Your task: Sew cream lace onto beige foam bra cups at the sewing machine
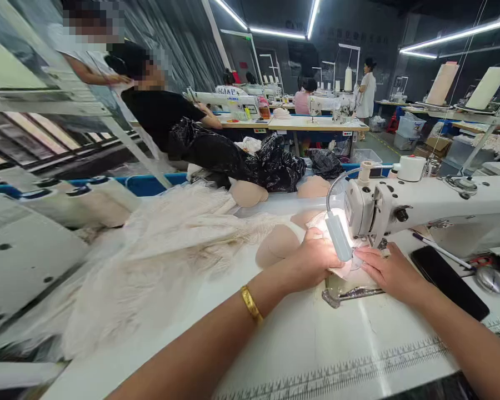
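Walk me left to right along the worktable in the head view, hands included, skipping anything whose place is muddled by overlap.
Pale lace → front beige cup → left hand → right hand → phone.

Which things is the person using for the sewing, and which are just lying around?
Seem part of the job:
- pale cloth under the left hand and right hand
- sewing machine
- lit lamp
- beige cup and lacy fabric, probably

Seem just lying about:
- black phone
- white pen-like stick
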A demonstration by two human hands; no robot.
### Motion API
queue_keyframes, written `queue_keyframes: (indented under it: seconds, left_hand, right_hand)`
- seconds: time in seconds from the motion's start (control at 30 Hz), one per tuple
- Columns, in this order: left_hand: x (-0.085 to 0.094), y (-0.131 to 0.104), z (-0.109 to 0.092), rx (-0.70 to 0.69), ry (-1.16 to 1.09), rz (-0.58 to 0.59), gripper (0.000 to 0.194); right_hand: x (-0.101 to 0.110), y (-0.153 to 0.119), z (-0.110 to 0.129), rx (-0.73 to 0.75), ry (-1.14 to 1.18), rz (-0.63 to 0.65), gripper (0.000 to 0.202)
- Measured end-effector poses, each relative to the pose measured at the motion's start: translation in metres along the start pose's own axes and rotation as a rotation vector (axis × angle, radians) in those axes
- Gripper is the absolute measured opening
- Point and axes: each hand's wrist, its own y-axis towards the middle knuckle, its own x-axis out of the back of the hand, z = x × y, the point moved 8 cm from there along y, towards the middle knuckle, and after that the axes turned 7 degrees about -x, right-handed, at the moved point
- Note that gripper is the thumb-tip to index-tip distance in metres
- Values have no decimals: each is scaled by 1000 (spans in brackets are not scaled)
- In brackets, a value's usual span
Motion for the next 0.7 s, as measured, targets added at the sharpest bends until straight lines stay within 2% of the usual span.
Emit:
queue_keyframes:
  seconds: [0.33, 0.57, 0.7]
  left_hand:
    - [-5, -2, 2, -10, 80, -8, 29]
    - [-6, -2, 5, 4, 113, -18, 29]
    - [-5, -2, 3, 4, 147, -25, 31]
  right_hand:
    - [-1, -5, -8, 44, 129, -61, 32]
    - [9, -10, -23, -107, 292, -156, 32]
    - [5, -9, -26, -141, 318, -140, 31]
